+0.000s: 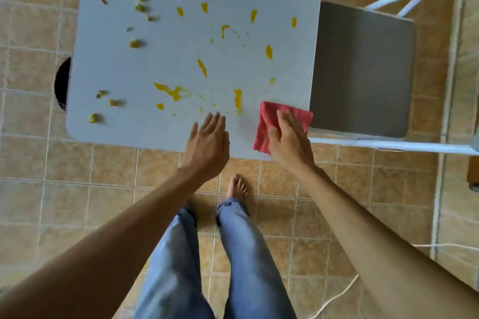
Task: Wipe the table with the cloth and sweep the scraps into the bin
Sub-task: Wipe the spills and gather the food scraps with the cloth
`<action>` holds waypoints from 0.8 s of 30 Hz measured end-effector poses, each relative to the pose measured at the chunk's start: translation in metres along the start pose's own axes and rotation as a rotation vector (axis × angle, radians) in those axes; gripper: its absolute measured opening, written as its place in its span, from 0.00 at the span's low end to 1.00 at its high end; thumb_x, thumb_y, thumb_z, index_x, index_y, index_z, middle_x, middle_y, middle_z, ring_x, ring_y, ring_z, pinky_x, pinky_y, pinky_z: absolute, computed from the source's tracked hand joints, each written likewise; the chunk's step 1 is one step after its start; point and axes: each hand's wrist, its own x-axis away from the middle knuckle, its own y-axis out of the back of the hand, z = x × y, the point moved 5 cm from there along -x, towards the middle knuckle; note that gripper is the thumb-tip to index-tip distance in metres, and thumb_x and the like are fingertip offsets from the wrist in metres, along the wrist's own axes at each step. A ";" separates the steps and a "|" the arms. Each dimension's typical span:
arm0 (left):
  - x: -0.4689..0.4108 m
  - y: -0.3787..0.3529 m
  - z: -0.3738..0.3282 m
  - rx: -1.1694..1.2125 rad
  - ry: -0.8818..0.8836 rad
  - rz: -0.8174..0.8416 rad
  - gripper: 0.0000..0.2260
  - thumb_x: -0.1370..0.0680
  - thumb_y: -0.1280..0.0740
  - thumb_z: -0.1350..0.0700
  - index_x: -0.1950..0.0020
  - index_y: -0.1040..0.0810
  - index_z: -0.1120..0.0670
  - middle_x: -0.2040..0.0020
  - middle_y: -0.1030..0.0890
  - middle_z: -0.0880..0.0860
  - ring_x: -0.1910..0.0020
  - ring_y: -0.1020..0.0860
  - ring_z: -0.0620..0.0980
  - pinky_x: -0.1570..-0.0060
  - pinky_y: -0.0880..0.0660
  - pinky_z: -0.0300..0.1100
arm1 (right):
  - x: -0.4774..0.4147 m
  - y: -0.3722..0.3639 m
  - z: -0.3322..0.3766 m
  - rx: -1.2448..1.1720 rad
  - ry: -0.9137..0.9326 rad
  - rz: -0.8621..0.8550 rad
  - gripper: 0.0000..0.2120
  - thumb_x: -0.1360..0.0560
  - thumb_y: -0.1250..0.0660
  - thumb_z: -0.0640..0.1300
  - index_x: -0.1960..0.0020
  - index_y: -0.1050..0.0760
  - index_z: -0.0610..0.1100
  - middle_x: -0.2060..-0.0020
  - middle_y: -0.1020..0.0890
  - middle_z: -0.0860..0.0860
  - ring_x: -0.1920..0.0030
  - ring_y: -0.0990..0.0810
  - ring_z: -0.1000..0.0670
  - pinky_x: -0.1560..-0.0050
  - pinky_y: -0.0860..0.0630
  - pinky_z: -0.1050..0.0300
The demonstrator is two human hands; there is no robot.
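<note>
Pressing flat on a red cloth [269, 127], the right hand [289, 137] has its fingers spread and its palm down, pinning the cloth at the near right corner of the white table [160, 65]. The cloth is rumpled, one edge reaching the table's near edge. The left hand [207, 142] is open too, fingers loosely extended, over the near edge of the table, holding nothing; whether it touches the surface I cannot tell.

Yellow smears [173, 92] and streaks are scattered across the middle and right of the tabletop, the largest just beyond the left hand. Small yellow-green food scraps [136, 43] lie along the left side, running from the far edge to the near left corner. A dark rounded object, likely the bin [63, 83], shows partly from under the table's left edge. A grey-seated chair [363, 70] with a white frame stands against the table's right side. Below, the person's jeans [241, 254] and a bare foot [237, 186] stand on the tan tiled floor [64, 202].
</note>
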 end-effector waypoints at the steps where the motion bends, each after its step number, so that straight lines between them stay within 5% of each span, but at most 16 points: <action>1: -0.004 -0.005 0.004 -0.028 0.017 -0.041 0.24 0.16 0.50 0.53 0.20 0.44 0.57 0.19 0.44 0.54 0.20 0.50 0.50 0.21 0.54 0.51 | -0.010 -0.004 -0.008 -0.009 -0.024 -0.063 0.26 0.14 0.48 0.50 0.18 0.45 0.44 0.18 0.46 0.47 0.18 0.51 0.48 0.18 0.51 0.45; 6: -0.008 -0.045 0.023 -0.129 0.005 -0.183 0.25 0.16 0.49 0.54 0.20 0.47 0.59 0.19 0.50 0.54 0.20 0.55 0.51 0.22 0.55 0.55 | -0.025 -0.042 -0.023 0.141 0.022 -0.271 0.29 0.18 0.50 0.56 0.19 0.41 0.49 0.18 0.45 0.43 0.18 0.49 0.41 0.20 0.51 0.35; 13: -0.010 -0.068 0.028 -0.137 -0.002 -0.321 0.26 0.17 0.47 0.55 0.20 0.47 0.61 0.19 0.49 0.58 0.19 0.54 0.55 0.22 0.50 0.58 | -0.061 -0.035 -0.027 0.493 0.476 -0.342 0.27 0.17 0.51 0.61 0.19 0.45 0.59 0.17 0.47 0.46 0.18 0.50 0.43 0.21 0.52 0.34; 18: -0.010 -0.076 0.029 -0.142 0.014 -0.347 0.27 0.17 0.47 0.54 0.20 0.48 0.62 0.19 0.50 0.58 0.19 0.54 0.55 0.23 0.51 0.59 | -0.101 -0.040 0.030 0.215 0.049 -0.627 0.27 0.16 0.46 0.59 0.20 0.39 0.52 0.20 0.40 0.41 0.19 0.43 0.38 0.24 0.47 0.29; 22: -0.010 -0.076 0.029 -0.132 0.002 -0.345 0.27 0.17 0.48 0.53 0.20 0.49 0.62 0.19 0.51 0.58 0.19 0.54 0.55 0.23 0.51 0.59 | -0.098 -0.051 0.044 0.474 0.652 -0.395 0.27 0.16 0.51 0.59 0.19 0.43 0.53 0.18 0.44 0.44 0.18 0.47 0.42 0.21 0.51 0.35; 24: -0.011 -0.075 0.029 -0.137 -0.001 -0.353 0.27 0.16 0.49 0.52 0.20 0.49 0.61 0.19 0.51 0.57 0.19 0.54 0.55 0.22 0.51 0.59 | -0.107 -0.038 0.030 0.472 0.711 -0.395 0.26 0.15 0.51 0.56 0.18 0.43 0.51 0.18 0.43 0.47 0.18 0.47 0.45 0.21 0.49 0.37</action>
